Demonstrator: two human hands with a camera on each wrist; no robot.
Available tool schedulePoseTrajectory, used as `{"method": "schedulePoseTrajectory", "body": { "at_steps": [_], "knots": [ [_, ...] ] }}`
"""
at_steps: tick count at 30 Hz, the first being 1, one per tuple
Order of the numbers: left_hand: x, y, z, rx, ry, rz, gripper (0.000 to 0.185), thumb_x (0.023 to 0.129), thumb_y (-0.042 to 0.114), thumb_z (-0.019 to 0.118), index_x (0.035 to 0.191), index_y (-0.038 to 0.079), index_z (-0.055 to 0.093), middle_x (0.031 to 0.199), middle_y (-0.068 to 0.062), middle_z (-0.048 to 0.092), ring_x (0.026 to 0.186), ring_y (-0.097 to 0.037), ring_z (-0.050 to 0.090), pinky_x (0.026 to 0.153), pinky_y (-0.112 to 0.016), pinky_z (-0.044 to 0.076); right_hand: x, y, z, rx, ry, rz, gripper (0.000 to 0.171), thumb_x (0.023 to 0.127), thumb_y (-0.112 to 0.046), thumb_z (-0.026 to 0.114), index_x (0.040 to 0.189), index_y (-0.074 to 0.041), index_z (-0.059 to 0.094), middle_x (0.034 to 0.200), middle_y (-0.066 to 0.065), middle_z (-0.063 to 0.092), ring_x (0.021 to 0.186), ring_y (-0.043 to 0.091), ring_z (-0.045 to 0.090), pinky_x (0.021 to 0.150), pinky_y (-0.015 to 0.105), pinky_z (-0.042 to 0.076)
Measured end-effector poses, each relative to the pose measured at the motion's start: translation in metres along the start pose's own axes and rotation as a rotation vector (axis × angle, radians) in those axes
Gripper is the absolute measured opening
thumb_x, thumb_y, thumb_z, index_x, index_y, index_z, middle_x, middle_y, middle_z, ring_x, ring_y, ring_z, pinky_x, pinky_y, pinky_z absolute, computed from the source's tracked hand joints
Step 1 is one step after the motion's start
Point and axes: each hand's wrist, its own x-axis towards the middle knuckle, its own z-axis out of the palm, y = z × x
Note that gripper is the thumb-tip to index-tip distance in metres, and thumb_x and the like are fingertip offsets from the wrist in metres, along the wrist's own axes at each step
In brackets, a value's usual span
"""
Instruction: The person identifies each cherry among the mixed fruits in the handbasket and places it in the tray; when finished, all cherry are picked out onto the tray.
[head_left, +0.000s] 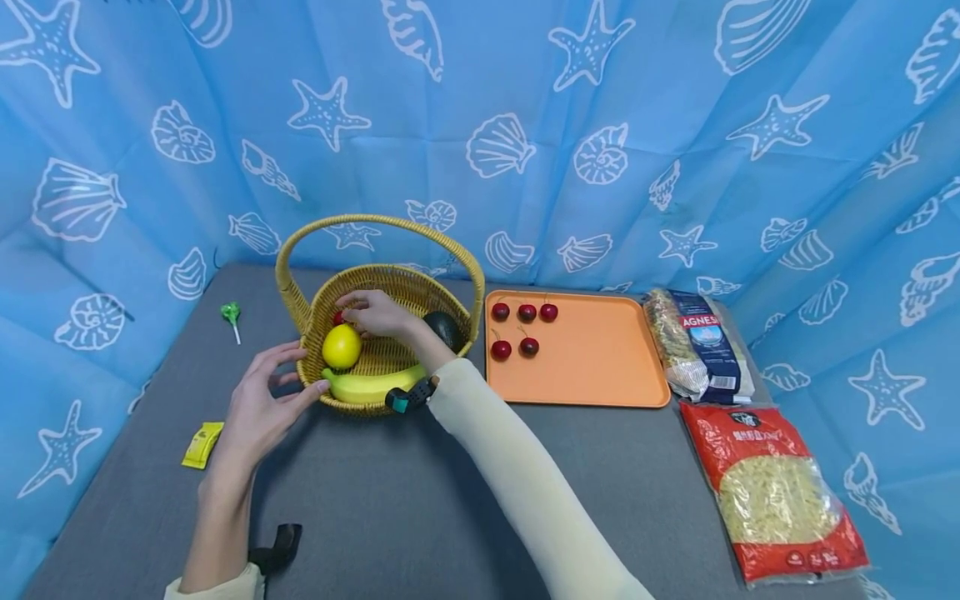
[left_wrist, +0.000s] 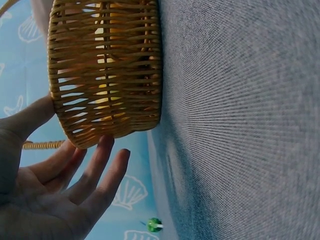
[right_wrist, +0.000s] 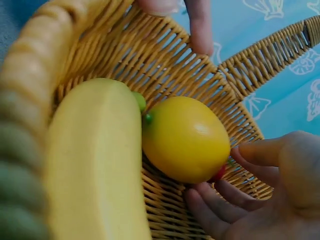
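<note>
Right hand (head_left: 375, 314) reaching into the wicker basket (head_left: 352, 400), fingers curling toward a small red cherry (head_left: 339, 317) wedged behind the lemon (head_left: 341, 346); whether already pinched cannot be told, with the cherry barely peeking out in the right wrist view. Left hand (head_left: 258, 400) spread open, fingertips touching the basket's outer wall. Banana (head_left: 371, 385) and a dark avocado (head_left: 446, 329) lying in the basket too; five more cherries (head_left: 514, 330) on the orange tray (head_left: 592, 383) just beside. Likely trouble: cherry slipping deeper under the lemon, or the light basket sliding across the grey table (head_left: 420, 500) if the bracing hand lifts away
</note>
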Motion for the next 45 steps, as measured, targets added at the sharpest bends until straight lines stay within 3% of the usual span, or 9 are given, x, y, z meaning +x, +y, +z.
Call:
{"method": "schedulePoseTrajectory", "body": {
  "at_steps": [7, 15, 19, 21, 26, 29, 34, 40, 45],
  "knots": [
    [-0.001, 0.0, -0.001, -0.001, 0.001, 0.006, 0.064, 0.101, 0.028, 0.08, 0.153, 0.001, 0.054, 0.166, -0.022, 0.044, 0.132, -0.048, 0.065, 0.107, -0.063, 0.059, 0.0, 0.005, 0.009, 0.01, 0.033, 0.013, 0.04, 0.117, -0.013, 0.047, 0.153, -0.002, 0.059, 0.149, 0.021, 0.064, 0.094, 0.012, 0.057, 0.084, 0.029, 0.05],
    [-0.004, -0.002, 0.0, 0.006, -0.012, -0.014, 0.066, 0.101, 0.033, 0.08, 0.154, 0.003, 0.054, 0.166, -0.022, 0.044, 0.133, -0.048, 0.065, 0.106, -0.063, 0.06, -0.01, 0.001, 0.016, 0.007, 0.306, -0.101, 0.032, 0.108, -0.005, 0.063, 0.139, -0.003, 0.07, 0.133, 0.02, 0.074, 0.063, 0.013, 0.055, 0.055, 0.022, 0.044],
    [-0.005, -0.004, 0.0, 0.006, -0.004, -0.001, 0.065, 0.101, 0.032, 0.08, 0.153, 0.002, 0.055, 0.166, -0.022, 0.044, 0.132, -0.048, 0.066, 0.105, -0.062, 0.06, -0.038, -0.007, 0.012, 0.021, 0.286, -0.182, 0.034, 0.107, -0.006, 0.067, 0.14, -0.005, 0.069, 0.137, 0.017, 0.072, 0.095, 0.022, 0.079, 0.078, 0.034, 0.067],
    [-0.005, -0.004, 0.0, 0.003, -0.003, 0.003, 0.065, 0.101, 0.032, 0.08, 0.153, 0.002, 0.055, 0.166, -0.022, 0.044, 0.132, -0.048, 0.066, 0.105, -0.062, 0.06, -0.057, -0.009, 0.007, 0.024, 0.227, -0.234, 0.035, 0.108, -0.008, 0.066, 0.143, -0.005, 0.067, 0.141, 0.017, 0.07, 0.114, 0.028, 0.079, 0.095, 0.045, 0.069],
    [-0.004, -0.002, 0.0, -0.005, 0.0, 0.003, 0.065, 0.101, 0.032, 0.08, 0.152, 0.002, 0.055, 0.167, -0.021, 0.044, 0.132, -0.048, 0.065, 0.106, -0.061, 0.06, -0.112, -0.004, -0.007, 0.046, 0.126, -0.381, 0.032, 0.109, -0.008, 0.063, 0.14, -0.001, 0.061, 0.139, 0.02, 0.065, 0.114, 0.045, 0.076, 0.099, 0.049, 0.068],
    [-0.004, -0.001, 0.0, -0.002, 0.005, 0.003, 0.065, 0.101, 0.031, 0.08, 0.152, 0.001, 0.055, 0.167, -0.021, 0.044, 0.133, -0.048, 0.065, 0.106, -0.061, 0.06, -0.145, 0.006, -0.018, 0.046, 0.134, -0.439, 0.028, 0.107, -0.004, 0.064, 0.134, 0.0, 0.062, 0.134, 0.02, 0.066, 0.116, 0.039, 0.074, 0.103, 0.047, 0.067],
    [-0.004, -0.001, -0.002, 0.001, 0.01, -0.001, 0.065, 0.1, 0.032, 0.081, 0.152, 0.002, 0.055, 0.167, -0.021, 0.043, 0.133, -0.046, 0.064, 0.108, -0.059, 0.059, -0.185, 0.034, -0.042, 0.022, 0.178, -0.426, 0.026, 0.103, 0.0, 0.069, 0.128, -0.001, 0.065, 0.135, 0.02, 0.066, 0.129, 0.031, 0.069, 0.106, 0.035, 0.065],
    [-0.002, -0.001, -0.001, 0.003, 0.013, 0.022, 0.064, 0.1, 0.03, 0.081, 0.151, 0.001, 0.056, 0.166, -0.021, 0.045, 0.132, -0.046, 0.066, 0.107, -0.058, 0.058, -0.204, 0.076, -0.086, -0.011, 0.356, -0.359, 0.022, 0.105, 0.001, 0.067, 0.124, 0.006, 0.057, 0.143, 0.031, 0.058, 0.108, 0.054, 0.074, 0.093, 0.049, 0.07],
    [-0.001, 0.001, 0.0, 0.0, 0.006, 0.02, 0.064, 0.1, 0.03, 0.081, 0.151, 0.001, 0.056, 0.166, -0.022, 0.045, 0.132, -0.047, 0.065, 0.108, -0.06, 0.059, -0.209, 0.114, -0.12, 0.014, 0.534, -0.286, 0.019, 0.109, -0.003, 0.062, 0.123, 0.009, 0.057, 0.129, 0.029, 0.064, 0.095, 0.046, 0.08, 0.085, 0.049, 0.071]
  ]
}}
